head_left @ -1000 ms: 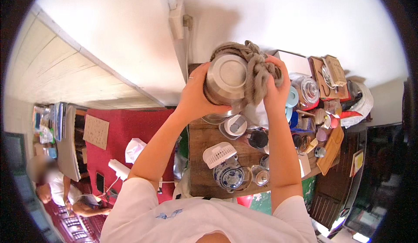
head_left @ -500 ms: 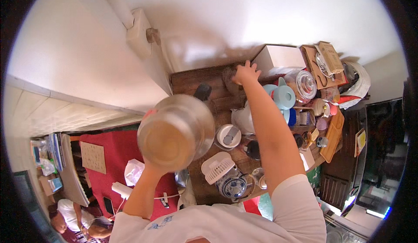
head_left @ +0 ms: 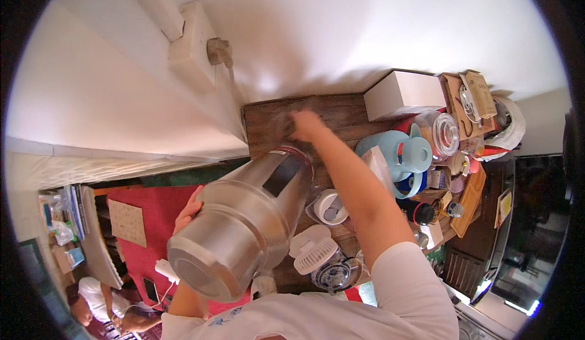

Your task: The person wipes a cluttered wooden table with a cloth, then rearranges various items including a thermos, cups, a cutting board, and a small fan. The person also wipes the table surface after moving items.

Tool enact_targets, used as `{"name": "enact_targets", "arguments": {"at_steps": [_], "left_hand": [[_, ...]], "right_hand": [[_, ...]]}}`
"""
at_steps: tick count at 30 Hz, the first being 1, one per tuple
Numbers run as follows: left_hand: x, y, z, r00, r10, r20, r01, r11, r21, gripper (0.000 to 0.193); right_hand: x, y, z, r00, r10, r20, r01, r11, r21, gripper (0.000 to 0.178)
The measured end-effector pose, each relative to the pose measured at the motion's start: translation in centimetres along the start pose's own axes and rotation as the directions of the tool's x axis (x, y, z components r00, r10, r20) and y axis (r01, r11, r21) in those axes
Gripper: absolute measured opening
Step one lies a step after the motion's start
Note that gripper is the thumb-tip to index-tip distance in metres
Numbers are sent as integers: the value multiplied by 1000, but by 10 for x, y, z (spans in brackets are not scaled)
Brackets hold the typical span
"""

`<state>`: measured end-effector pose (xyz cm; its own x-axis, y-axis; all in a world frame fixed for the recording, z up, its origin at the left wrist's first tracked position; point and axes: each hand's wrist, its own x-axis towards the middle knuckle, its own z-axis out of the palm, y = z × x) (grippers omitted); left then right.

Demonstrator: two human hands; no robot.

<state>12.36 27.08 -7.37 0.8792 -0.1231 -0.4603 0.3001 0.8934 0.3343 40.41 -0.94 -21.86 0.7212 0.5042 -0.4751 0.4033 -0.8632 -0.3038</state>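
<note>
A large silver metal thermos (head_left: 244,224) with a dark panel on its side lies tilted in front of me, its wide round end toward me. My left hand (head_left: 189,211) is wrapped round its left side; the fingers show, and the rest is hidden behind it. Over the back of the dark wooden table (head_left: 341,111), my right hand (head_left: 306,125) reaches down close to the tabletop. It is smeared by motion, and whether anything is in it does not show. Right of that forearm stands a light blue jug (head_left: 396,151).
Near me are a white plastic fan (head_left: 315,251), a white-lidded container (head_left: 330,208) and a blue-and-white teapot (head_left: 332,276). A white box (head_left: 405,95), a clear jar (head_left: 440,134) and a wooden tray (head_left: 469,200) crowd the right. A person (head_left: 100,303) sits at lower left, beyond a red-covered surface (head_left: 149,212).
The thermos has turned, showing its long side and dark panel. My right hand has moved left along the back of the table, away from the white box, with its fingers drawn in.
</note>
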Motion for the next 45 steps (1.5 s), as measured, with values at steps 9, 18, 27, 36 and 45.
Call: {"name": "enact_targets", "arguments": {"at_steps": [9, 18, 27, 36, 45], "left_hand": [[-8, 1, 14, 983, 12, -182, -2, 998, 58, 58], [-38, -84, -82, 874, 462, 152, -179, 15, 984, 66], [-26, -112, -89, 741, 439, 508, -328, -424, 844, 88], [-21, -97, -1, 684, 515, 517, -342, -400, 850, 94], [-40, -99, 20, 852, 523, 1, -300, 488, 820, 69]], "right_hand": [[-27, 29, -23, 896, 346, -278, -413, 880, -236, 40], [-56, 16, -2, 914, 388, 123, -383, 922, -60, 38], [-69, 10, 5, 860, 147, 489, -34, 972, -233, 58], [-128, -96, -120, 718, -97, -689, 613, 556, 561, 38], [-139, -134, -118, 904, -110, -412, 400, 555, 729, 48]]}}
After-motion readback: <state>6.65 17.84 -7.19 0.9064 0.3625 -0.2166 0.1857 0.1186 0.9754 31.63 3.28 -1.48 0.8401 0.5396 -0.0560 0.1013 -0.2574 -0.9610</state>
